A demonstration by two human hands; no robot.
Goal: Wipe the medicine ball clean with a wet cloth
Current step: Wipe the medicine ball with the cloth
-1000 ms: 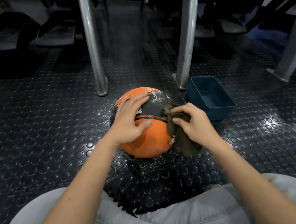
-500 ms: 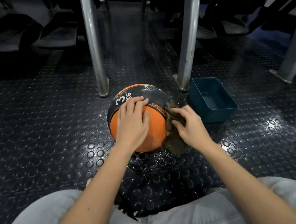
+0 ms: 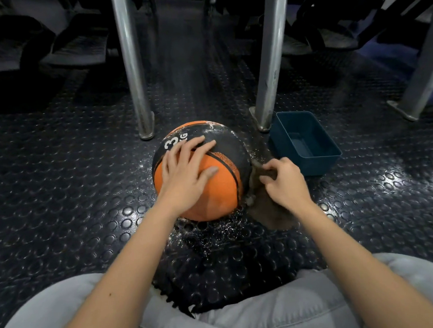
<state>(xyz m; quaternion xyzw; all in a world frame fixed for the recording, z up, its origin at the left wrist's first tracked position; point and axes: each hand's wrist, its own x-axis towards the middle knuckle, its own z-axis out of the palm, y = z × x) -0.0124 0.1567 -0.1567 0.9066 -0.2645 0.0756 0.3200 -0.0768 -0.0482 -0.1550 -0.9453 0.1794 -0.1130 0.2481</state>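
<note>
- Sitting on the dark studded floor (image 3: 60, 198), the medicine ball (image 3: 212, 197) lies just in front of two upright metal legs (image 3: 131, 67), between their feet, much where it lay a second ago.
- The ball has turned since then. An orange cap faced up with no lettering in sight. Now a black band runs over the top, a white "3 KG" mark shows at its upper left, and an orange panel faces the person.
- The left hand (image 3: 185, 176) lies flat on top of the ball with fingers straight and spread. Its fingertips are on the black band beside the mark and its thumb is on the orange. It grips nothing, as before.
- The right hand (image 3: 285, 182) pinches the brown cloth (image 3: 271, 211) between curled fingers and thumb and holds it against the ball's right flank. It has dropped there from the ball's upper right shoulder.
- The cloth's loose end now trails down and spreads on the floor just beside the ball. A second ago it hung bunched under the hand.
- A blue tub (image 3: 312, 167) stands open just right of the right hand, near the right-hand leg, in the same spot as before.
- White specks (image 3: 215, 237) dust the floor in front of the ball, and some cling to the top of the black band.
</note>
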